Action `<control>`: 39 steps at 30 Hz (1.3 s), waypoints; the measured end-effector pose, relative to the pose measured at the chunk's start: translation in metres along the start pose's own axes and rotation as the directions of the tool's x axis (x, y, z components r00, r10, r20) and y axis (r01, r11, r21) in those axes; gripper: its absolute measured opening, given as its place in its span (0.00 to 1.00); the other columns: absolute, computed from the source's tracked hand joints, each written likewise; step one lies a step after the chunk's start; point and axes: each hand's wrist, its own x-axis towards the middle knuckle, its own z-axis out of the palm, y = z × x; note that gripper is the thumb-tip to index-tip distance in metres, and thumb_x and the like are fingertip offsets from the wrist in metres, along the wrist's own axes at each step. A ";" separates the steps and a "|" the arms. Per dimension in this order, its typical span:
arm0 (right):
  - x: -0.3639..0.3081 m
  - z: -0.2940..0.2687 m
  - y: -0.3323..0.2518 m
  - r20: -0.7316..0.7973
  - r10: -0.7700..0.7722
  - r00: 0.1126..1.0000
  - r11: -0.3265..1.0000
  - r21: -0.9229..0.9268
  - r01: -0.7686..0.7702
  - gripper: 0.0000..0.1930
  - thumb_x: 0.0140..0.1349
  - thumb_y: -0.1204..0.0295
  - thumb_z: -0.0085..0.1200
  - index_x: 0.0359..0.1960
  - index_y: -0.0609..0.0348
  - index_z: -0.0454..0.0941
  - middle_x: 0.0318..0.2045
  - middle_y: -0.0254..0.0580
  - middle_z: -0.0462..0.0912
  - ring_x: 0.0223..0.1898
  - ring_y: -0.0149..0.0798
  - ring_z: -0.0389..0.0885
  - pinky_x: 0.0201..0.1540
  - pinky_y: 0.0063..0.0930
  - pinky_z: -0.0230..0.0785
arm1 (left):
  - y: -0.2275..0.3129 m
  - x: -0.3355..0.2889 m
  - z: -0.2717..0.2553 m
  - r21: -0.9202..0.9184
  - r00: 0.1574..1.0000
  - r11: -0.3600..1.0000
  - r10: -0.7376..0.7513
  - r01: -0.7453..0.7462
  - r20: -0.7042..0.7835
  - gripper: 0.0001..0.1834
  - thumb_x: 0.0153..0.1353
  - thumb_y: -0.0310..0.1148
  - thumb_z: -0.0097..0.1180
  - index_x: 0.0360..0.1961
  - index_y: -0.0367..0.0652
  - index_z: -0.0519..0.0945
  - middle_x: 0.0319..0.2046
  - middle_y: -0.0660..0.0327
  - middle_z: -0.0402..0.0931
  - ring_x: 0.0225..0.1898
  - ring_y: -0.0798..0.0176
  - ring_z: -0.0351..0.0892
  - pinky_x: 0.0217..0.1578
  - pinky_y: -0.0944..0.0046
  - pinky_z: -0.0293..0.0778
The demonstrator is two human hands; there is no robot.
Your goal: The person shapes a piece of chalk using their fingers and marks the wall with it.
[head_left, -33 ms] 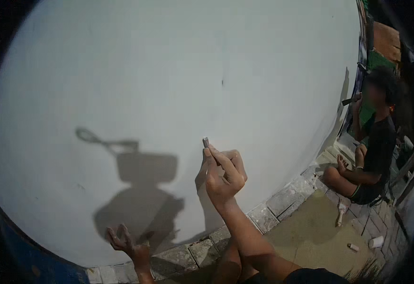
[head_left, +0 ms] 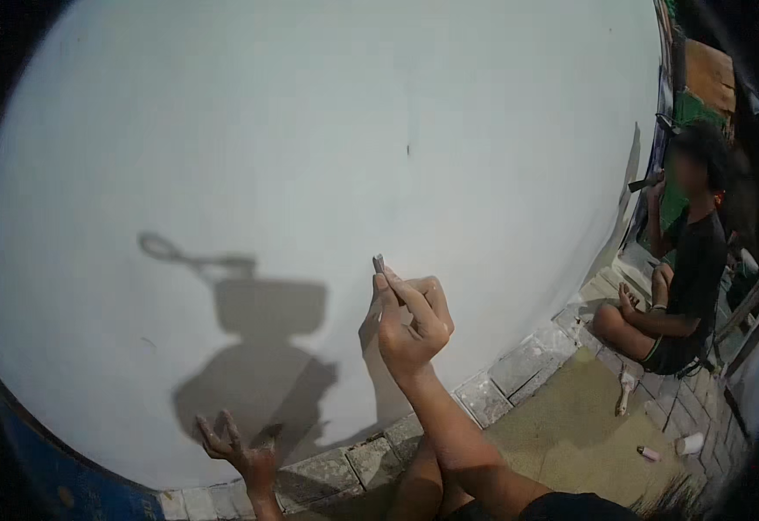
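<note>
My right hand (head_left: 412, 321) is raised close to the pale wall (head_left: 501, 174), its fingers pinched on a short grey stub (head_left: 379, 264) that points upward. Whether the stub's tip touches the wall I cannot tell. Lower down on the left, my left hand (head_left: 239, 447) holds nothing; its fingers are spread and curl upward, with whitish smears on them. It is near the foot of the wall, and contact with the wall is not clear. Shadows of my head and right hand fall across the wall.
At the right, another person (head_left: 696, 260) sits on the paving, a dark flat tool (head_left: 646, 184) in a raised hand. A paintbrush (head_left: 626, 392), a small bottle (head_left: 649, 453) and a white cup (head_left: 689, 445) lie nearby. Stone blocks (head_left: 484, 399) edge the wall; a blue surface (head_left: 75, 482) shows lower left.
</note>
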 end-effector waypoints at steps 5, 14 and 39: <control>-0.010 -0.009 0.000 -0.046 -0.081 0.996 0.994 0.068 0.084 0.10 0.47 0.86 0.61 0.33 0.66 0.82 0.21 0.37 0.74 0.21 0.26 0.68 0.21 0.19 0.59 | -0.002 0.000 0.001 -0.049 1.000 0.999 0.009 -0.009 0.014 0.52 0.41 0.56 0.68 0.66 0.53 0.55 0.67 0.47 0.38 0.67 0.41 0.36 0.59 0.37 0.44; -0.001 -0.001 0.003 0.009 0.029 1.000 0.999 -0.017 -0.029 0.08 0.48 0.86 0.62 0.31 0.68 0.82 0.19 0.37 0.74 0.21 0.28 0.68 0.20 0.20 0.59 | -0.004 -0.003 0.003 -0.049 1.000 0.999 -0.013 0.014 0.028 0.52 0.42 0.50 0.70 0.66 0.53 0.55 0.67 0.49 0.37 0.66 0.43 0.38 0.61 0.42 0.51; 0.012 0.012 -0.001 0.003 -0.028 1.000 0.997 -0.067 0.029 0.09 0.47 0.85 0.62 0.32 0.67 0.82 0.19 0.38 0.74 0.20 0.27 0.68 0.19 0.20 0.59 | 0.001 -0.004 0.000 0.004 0.999 0.999 -0.032 0.032 0.037 0.53 0.42 0.56 0.66 0.67 0.53 0.53 0.67 0.47 0.40 0.67 0.42 0.39 0.60 0.39 0.44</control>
